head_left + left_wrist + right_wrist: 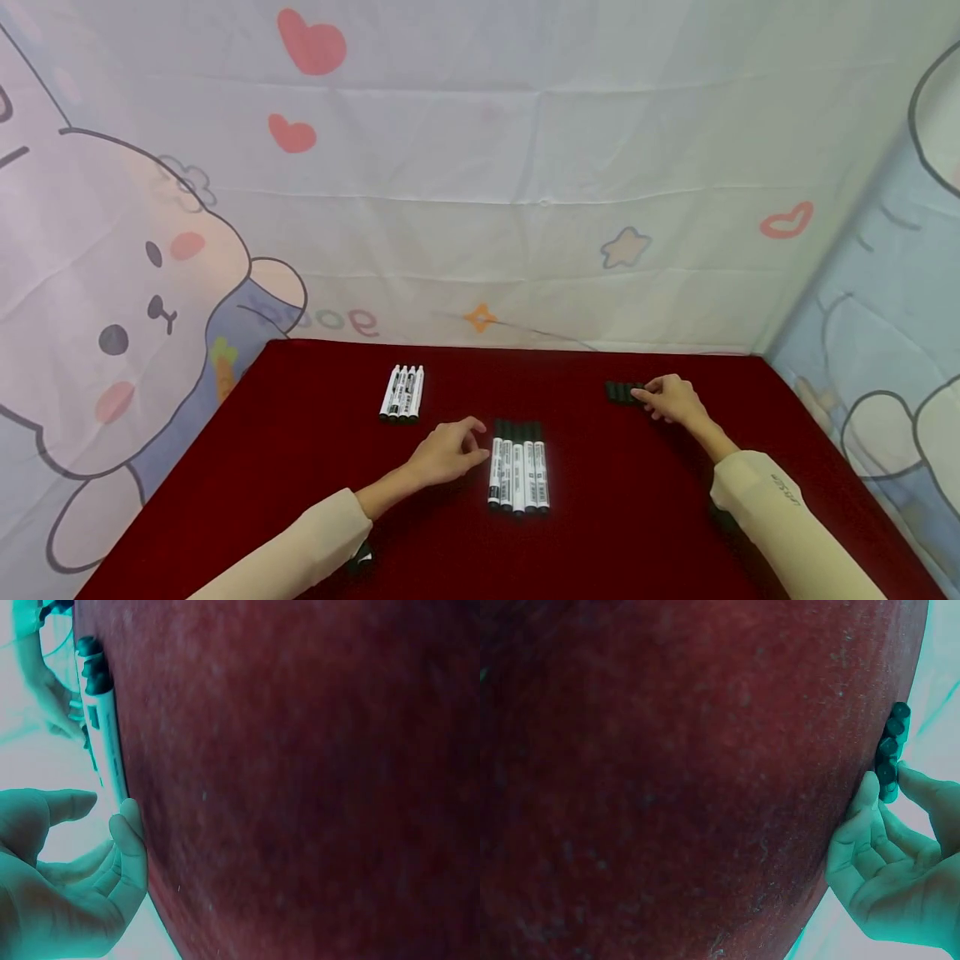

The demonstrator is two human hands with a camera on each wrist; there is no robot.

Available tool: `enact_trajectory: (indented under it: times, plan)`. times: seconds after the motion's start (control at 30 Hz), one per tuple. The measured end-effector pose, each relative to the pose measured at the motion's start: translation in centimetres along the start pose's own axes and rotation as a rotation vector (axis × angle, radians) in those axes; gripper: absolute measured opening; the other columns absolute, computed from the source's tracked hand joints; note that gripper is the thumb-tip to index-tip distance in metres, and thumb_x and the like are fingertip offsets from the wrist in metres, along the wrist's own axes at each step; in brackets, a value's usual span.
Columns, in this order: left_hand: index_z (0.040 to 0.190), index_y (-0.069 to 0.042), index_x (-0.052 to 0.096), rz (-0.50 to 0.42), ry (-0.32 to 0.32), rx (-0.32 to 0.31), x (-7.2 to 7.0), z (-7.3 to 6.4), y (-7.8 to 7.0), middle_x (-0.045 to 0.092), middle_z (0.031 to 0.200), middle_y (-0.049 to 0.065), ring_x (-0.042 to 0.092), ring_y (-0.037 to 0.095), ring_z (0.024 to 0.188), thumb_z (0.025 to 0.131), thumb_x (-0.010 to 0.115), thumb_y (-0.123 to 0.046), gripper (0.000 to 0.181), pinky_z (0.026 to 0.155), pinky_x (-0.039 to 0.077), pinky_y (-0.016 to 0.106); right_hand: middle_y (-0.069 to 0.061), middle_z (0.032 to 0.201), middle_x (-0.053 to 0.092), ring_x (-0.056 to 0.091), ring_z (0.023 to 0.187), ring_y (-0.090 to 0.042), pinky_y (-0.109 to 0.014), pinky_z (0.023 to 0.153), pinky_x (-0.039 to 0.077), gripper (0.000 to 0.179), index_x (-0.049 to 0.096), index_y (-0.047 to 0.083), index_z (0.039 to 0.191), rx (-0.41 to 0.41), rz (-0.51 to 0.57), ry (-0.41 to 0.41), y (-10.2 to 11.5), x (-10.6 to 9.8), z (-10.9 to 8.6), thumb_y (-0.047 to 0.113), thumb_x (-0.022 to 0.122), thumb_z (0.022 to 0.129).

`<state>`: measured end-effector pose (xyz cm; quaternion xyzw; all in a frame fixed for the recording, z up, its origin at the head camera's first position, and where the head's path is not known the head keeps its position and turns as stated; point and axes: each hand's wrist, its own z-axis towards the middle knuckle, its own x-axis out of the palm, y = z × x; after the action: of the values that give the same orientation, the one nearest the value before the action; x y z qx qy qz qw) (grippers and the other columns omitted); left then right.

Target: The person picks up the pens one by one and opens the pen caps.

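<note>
My right hand (672, 400) is at the right end of a row of short black marker caps (618, 392). In the right wrist view its thumb and forefinger pinch the end cap (887, 774), while the other caps stand lined up beyond it. My left hand (447, 451) hovers just left of a row of white markers with black caps (518, 475), laid side by side. In the left wrist view a gap shows between thumb and fingers, with nothing held; the capped markers (105, 735) lie just past the fingertips.
Several white markers without caps (402, 393) lie together at the back left of the red-covered table (315, 450). A small black-and-white thing (362, 556) shows partly from under the left sleeve. A patterned cloth (465, 167) hangs behind the table.
</note>
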<state>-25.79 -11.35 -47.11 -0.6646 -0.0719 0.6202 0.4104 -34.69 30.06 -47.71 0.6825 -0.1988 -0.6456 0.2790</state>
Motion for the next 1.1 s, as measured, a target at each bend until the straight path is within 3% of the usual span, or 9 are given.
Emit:
enact_trajectory:
  times: [0.3,0.73,1.1]
  plan:
    - [0.126,0.005,0.060,-0.027,0.033,0.025,1.2,0.1,-0.6,0.072,0.086,0.008,0.050,0.004,0.060,0.095,0.070,-0.020,0.041,0.053,0.040,0.019,-0.016,0.084,0.076,0.067,0.062,-0.010,-0.028,0.054,0.053,0.053,0.057,-0.018,0.127,0.040,0.003,0.021,0.1,0.3,-0.3,0.028,0.062,0.102]
    - [0.127,0.003,0.059,0.056,0.018,0.009,1.6,0.2,-1.1,0.071,0.090,0.006,0.052,0.009,0.069,0.089,0.077,-0.021,0.049,0.057,0.040,0.023,-0.016,0.084,0.076,0.065,0.061,-0.011,-0.028,0.053,0.051,0.053,0.059,-0.017,0.126,0.046,-0.003,0.013,0.4,0.6,-0.4,0.030,0.063,0.102]
    - [0.130,0.001,0.057,0.055,0.008,-0.055,1.7,0.6,-1.3,0.071,0.089,0.005,0.057,0.010,0.070,0.086,0.080,-0.022,0.055,0.057,0.043,0.024,-0.018,0.084,0.075,0.066,0.062,-0.012,-0.030,0.055,0.055,0.054,0.055,-0.021,0.126,-0.004,-0.026,0.035,0.7,-0.2,-0.9,0.029,0.056,0.106]
